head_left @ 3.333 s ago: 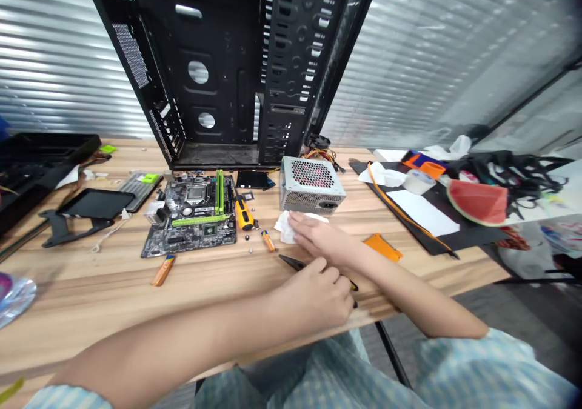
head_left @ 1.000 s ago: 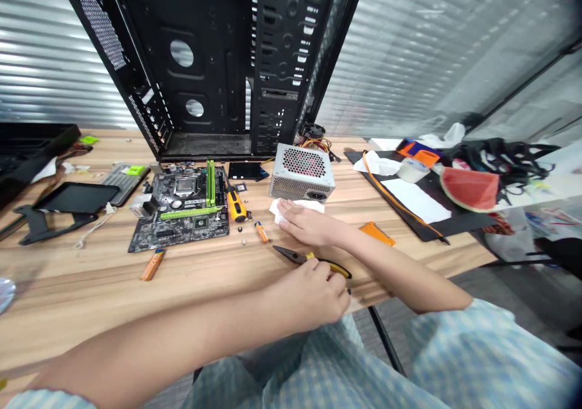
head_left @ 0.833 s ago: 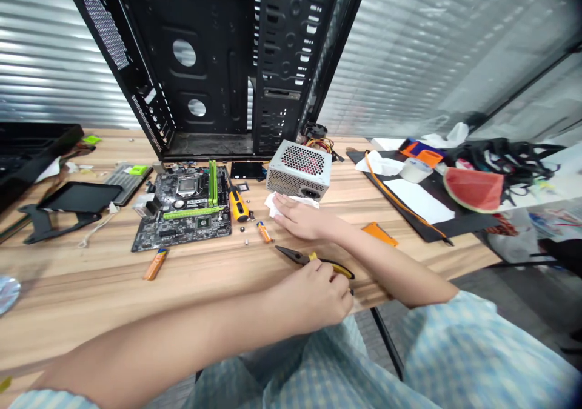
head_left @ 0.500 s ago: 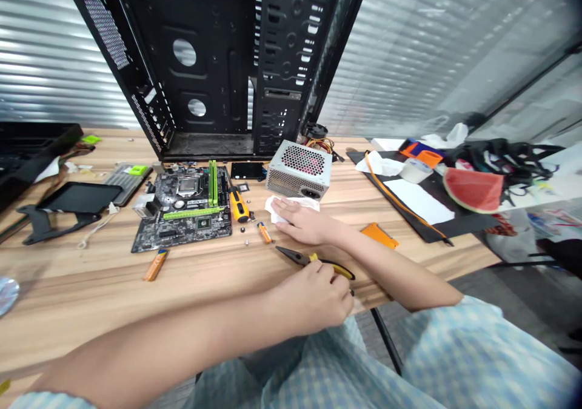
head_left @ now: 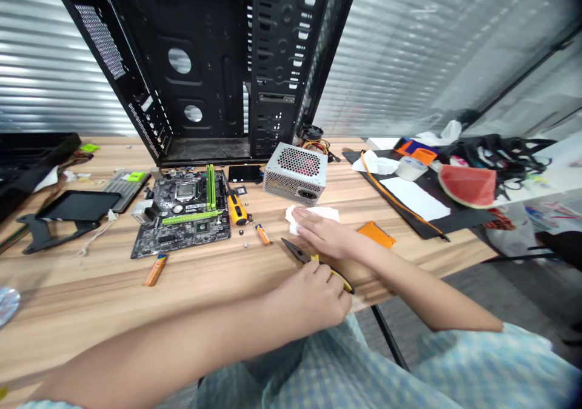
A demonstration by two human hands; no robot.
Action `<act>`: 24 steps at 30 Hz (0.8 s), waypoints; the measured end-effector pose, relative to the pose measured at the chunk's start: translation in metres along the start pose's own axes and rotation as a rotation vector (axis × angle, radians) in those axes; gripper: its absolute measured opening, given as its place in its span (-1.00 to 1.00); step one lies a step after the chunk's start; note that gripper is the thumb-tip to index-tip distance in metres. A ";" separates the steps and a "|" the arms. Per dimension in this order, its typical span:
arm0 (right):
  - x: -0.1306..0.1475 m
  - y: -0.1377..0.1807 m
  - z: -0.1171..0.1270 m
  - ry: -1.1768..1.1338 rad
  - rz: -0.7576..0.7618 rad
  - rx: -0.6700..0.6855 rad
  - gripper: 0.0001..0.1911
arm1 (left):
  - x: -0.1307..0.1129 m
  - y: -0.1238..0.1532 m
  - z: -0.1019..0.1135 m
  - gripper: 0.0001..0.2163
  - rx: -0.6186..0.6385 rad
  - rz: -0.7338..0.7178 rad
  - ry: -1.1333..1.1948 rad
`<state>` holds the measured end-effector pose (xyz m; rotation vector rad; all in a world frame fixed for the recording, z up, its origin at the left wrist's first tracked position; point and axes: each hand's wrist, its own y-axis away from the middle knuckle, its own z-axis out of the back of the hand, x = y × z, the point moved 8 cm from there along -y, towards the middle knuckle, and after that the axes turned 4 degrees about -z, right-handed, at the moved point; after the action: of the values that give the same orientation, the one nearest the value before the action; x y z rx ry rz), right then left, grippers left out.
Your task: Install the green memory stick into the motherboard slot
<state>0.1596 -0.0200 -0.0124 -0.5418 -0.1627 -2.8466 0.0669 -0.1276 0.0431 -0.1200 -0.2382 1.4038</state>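
My right hand [head_left: 325, 233] lies flat, fingers together, pressing a white tissue [head_left: 318, 214] on the wooden table [head_left: 91, 288], just in front of the silver power supply [head_left: 294, 172]. My left hand [head_left: 313, 297] rests on the table's near edge, curled over the yellow handles of a pair of black needle-nose pliers [head_left: 297, 252], whose tips point away to the left. The pliers lie between my two hands. An orange flat piece [head_left: 376, 234] sits right of my right wrist.
An open black computer case [head_left: 213, 63] stands at the back. In front of it lie a motherboard [head_left: 184, 215], a yellow screwdriver [head_left: 236, 208], small orange bits [head_left: 262, 234] and loose screws. A black mat [head_left: 418, 200] with tape, papers and a watermelon slice [head_left: 467, 186] is right.
My right hand has slid the tissue to the right and nearer, away from the power supply's front. My left hand stays on the pliers' handles. The view has shifted slightly.
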 end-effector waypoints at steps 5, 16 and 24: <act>-0.009 0.003 0.001 -0.020 -0.108 -0.042 -0.22 | 0.000 -0.001 0.001 -0.93 0.016 -0.003 0.017; 0.008 -0.025 -0.001 0.034 -0.165 -0.024 0.04 | 0.001 -0.002 0.000 -0.91 0.070 0.027 0.026; 0.000 -0.022 0.002 0.015 -0.196 -0.078 -0.10 | 0.000 -0.003 0.000 -0.89 0.080 0.037 0.032</act>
<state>0.1550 0.0012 -0.0121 -0.5472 -0.1078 -3.0582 0.0694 -0.1276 0.0438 -0.0811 -0.1544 1.4449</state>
